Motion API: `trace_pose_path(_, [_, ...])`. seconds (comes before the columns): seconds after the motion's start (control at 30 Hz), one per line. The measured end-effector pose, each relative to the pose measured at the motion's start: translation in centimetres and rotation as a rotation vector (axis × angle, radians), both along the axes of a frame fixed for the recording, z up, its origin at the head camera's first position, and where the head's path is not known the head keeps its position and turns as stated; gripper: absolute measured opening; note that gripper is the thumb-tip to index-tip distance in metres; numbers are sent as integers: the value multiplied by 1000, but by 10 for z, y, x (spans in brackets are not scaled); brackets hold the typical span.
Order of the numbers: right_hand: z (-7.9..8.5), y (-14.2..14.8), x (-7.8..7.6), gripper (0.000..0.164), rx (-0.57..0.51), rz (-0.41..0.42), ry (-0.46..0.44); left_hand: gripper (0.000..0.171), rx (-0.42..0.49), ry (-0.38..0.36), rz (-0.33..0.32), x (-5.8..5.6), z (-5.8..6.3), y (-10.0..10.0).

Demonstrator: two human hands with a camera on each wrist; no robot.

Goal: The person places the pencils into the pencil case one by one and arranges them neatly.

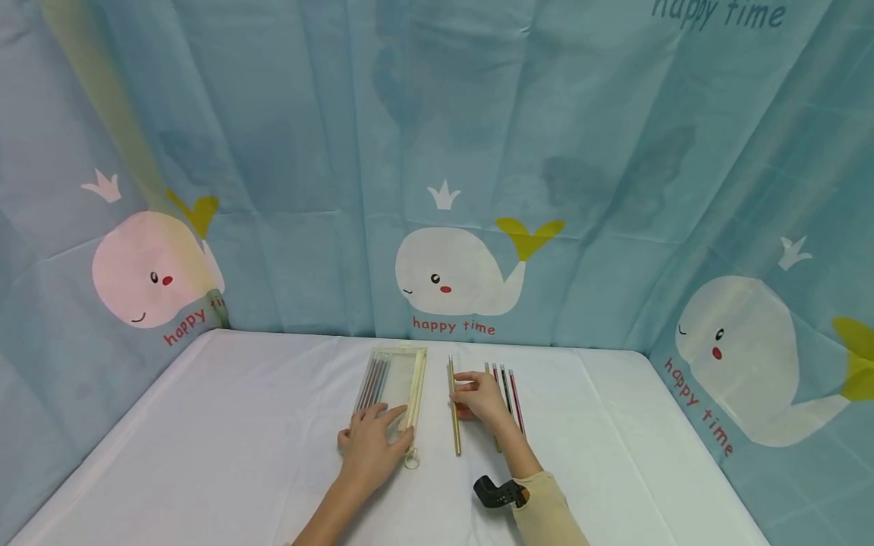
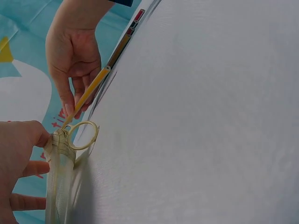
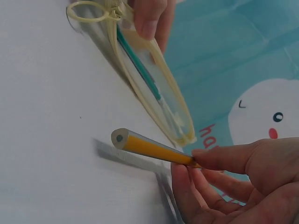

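One pencil (image 1: 457,432) is pinched in my right hand (image 1: 481,398); my left hand (image 1: 372,447) grips the pouch (image 1: 401,371), presumably to steady it.

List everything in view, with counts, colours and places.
Pencil case: one, clear with cream trim, centre left.
Ring: one, cream, case's near end.
Cased pencils: several (count unclear), mixed colours, inside.
Held pencil: one, yellow, right of case.
Loose pencils: four visible, gold, black and reds, further right.
Tablecloth: one, white, underneath.
Backdrop: one, blue, behind.
Whale prints: three, pale, on backdrop.
Lettering: four phrases, red or dark, on backdrop.
Wrist device: one, black, near side.
Sleeve: one, beige, near right.
Left hand: one, bare, on case.
Right hand: one, bare, pinching held pencil.
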State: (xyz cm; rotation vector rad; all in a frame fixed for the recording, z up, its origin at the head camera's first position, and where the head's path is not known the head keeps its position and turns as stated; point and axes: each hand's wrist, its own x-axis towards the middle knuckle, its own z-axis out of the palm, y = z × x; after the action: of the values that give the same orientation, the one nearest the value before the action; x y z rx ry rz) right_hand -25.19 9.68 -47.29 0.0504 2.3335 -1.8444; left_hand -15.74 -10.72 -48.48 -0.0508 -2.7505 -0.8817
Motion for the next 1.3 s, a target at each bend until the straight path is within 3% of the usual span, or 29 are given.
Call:
trace_pose_path(0.6, [2, -17, 5, 42, -1, 66, 39, 37, 11, -15, 14, 1, 1, 1])
trace_pose_path(0.9, [2, -29, 1, 40, -25, 109, 32, 37, 24, -3, 17, -1, -1, 1])
trace_pose_path(1.3, [-2, -40, -11, 41, -59, 107, -30, 36, 13, -10, 23, 0, 2, 2])
